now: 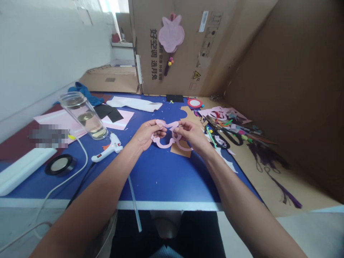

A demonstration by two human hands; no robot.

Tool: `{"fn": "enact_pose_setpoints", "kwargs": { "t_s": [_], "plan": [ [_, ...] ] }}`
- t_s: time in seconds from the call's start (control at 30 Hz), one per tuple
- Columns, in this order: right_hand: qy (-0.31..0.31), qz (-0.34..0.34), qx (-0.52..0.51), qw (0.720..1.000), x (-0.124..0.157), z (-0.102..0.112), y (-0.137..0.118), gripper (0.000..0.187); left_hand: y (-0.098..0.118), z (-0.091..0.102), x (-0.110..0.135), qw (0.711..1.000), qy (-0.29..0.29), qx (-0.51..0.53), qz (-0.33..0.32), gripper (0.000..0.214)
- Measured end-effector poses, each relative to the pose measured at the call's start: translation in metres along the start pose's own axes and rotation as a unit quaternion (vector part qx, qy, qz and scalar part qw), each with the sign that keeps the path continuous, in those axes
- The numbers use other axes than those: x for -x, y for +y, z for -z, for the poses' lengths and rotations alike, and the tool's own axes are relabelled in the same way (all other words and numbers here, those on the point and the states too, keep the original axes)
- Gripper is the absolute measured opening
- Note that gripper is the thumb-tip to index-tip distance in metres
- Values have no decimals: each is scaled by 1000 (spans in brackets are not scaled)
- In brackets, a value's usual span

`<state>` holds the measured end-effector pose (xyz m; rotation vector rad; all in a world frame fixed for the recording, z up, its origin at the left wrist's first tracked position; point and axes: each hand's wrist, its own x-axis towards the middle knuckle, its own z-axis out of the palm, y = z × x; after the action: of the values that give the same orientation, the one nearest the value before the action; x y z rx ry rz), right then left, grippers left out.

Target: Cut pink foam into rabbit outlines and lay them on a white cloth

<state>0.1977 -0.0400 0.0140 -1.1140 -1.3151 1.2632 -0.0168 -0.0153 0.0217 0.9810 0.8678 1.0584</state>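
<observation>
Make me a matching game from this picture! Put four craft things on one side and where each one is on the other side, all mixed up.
Things:
1. pink cutout
2. black-handled scissors
3. pink ornament with a tassel
4. hot glue gun

Places:
A. on the blue table, left of the hands
B. on the cardboard wall
C. pinched between the left hand and right hand
D. among the craft scraps on the right

Right pairs: 1-C, 2-D, 3-B, 4-A
</observation>
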Motion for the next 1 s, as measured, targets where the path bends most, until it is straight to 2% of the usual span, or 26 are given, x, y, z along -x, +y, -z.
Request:
{"fn": "enact_pose_setpoints", "kwargs": {
  "t_s": [0.27,0.5,0.7,0.87,1.0],
  "plan": [
    [7,4,24,1000,1,-3,0,29,-2,-1,-1,1000,-1,-4,0,5],
    [1,3,20,1000,5,-6,-4,33,-3,-2,0,1000,8,-23,-8,8],
    [-3,17,27,999,5,-6,-4,31,-2,-3,1,1000,-14,-13,-13,9],
    [-5,19,17,1000,5,-6,-5,33,-1,0,0,999,-31,13,-16,21],
    [0,20,22,1000,6,-6,-5,34,-2,0,1,998,-48,-14,-24,23]
  ]
}}
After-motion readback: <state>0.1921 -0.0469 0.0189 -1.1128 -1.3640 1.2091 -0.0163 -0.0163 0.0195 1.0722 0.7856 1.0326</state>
